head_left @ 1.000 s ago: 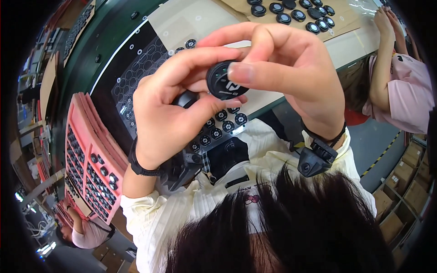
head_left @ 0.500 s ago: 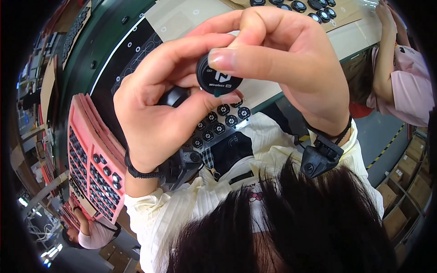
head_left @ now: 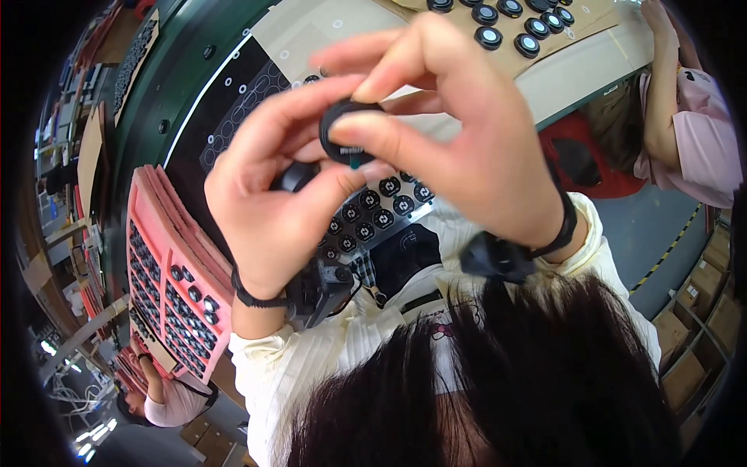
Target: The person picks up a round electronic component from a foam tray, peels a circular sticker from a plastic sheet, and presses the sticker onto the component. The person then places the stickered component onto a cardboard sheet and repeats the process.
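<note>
A small round black disc-shaped device (head_left: pixel 331 134) is held up between both hands, with a small green tab at its lower edge. My left hand (head_left: pixel 261 194) is closed around its side, the thumb below it. A second round black piece (head_left: pixel 296 177) sits in the same palm. My right hand (head_left: pixel 486 148) pinches the disc, its thumb lying across the face and its fingertips at the top rim. That thumb hides most of the face. Beneath the hands lies a clear sheet of round black labels (head_left: pixel 383 218) with white marks.
Several black discs (head_left: pixel 527 45) lie on brown cardboard (head_left: pixel 595 31) at the far right. Pink foam trays (head_left: pixel 167 249) of black parts stand at the left, beside a green conveyor (head_left: pixel 183 86). Co-workers sit at right (head_left: pixel 704 140) and lower left (head_left: pixel 175 401).
My right hand has moved left and down, its thumb now covering more of the disc's face. The disc has shifted slightly left and turned. My left hand has dropped slightly.
</note>
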Demonstrator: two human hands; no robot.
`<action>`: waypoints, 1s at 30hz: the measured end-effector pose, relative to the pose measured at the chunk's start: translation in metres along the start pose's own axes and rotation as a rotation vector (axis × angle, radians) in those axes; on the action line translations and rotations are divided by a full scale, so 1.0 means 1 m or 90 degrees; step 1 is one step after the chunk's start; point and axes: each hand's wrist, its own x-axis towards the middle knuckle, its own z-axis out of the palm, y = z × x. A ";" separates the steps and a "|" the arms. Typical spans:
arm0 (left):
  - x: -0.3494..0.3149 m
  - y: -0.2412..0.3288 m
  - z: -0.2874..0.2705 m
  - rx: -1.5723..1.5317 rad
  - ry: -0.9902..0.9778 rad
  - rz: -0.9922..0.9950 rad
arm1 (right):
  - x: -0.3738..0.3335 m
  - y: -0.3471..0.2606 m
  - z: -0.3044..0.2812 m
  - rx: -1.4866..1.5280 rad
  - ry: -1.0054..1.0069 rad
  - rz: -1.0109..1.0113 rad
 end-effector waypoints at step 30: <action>0.079 -0.122 0.005 0.544 -0.305 -0.040 | -0.023 0.033 -0.045 -0.484 -0.254 -0.218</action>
